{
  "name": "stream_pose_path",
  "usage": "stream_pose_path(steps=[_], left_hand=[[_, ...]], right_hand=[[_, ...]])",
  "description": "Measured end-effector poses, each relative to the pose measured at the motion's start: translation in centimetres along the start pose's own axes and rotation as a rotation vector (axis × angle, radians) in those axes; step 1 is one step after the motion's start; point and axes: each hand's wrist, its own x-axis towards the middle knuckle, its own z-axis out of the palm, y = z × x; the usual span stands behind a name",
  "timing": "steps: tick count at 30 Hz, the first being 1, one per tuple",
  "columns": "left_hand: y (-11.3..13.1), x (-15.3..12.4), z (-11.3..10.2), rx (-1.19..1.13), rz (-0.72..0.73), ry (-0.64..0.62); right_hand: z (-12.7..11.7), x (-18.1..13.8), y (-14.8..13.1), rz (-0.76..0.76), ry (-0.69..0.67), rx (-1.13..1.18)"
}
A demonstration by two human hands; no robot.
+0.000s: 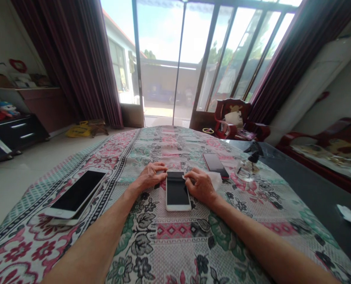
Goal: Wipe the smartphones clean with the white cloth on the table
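Phone (178, 193) on tablecloth (175, 248), between left hand (151, 176) and right hand (201, 184)

L hand (151, 176) & R hand (201, 185) fwd, part-curled.

No legible text, label, brand, number or sign anywhere in view

Bare forearms (101, 232), bare fingers (161, 168)
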Motion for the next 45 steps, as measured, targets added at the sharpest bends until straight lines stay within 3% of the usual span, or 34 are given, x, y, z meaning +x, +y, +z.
stream_pose_path(steps=[4,10,45], left_hand=[[-0.1,0.0,0.1,0.017,-0.053,0.031],[0.2,0.0,-0.1,-0.005,-0.012,0.005],[0.0,-0.1,0.0,-0.005,-0.014,0.039]], right_hand=[[0.3,0.6,0.3,0.045,-0.012,-0.016],[0.2,0.8,0.2,0.064,-0.026,-0.020],[-0.9,-0.8,-0.7,-0.044,-0.038,0.000]])
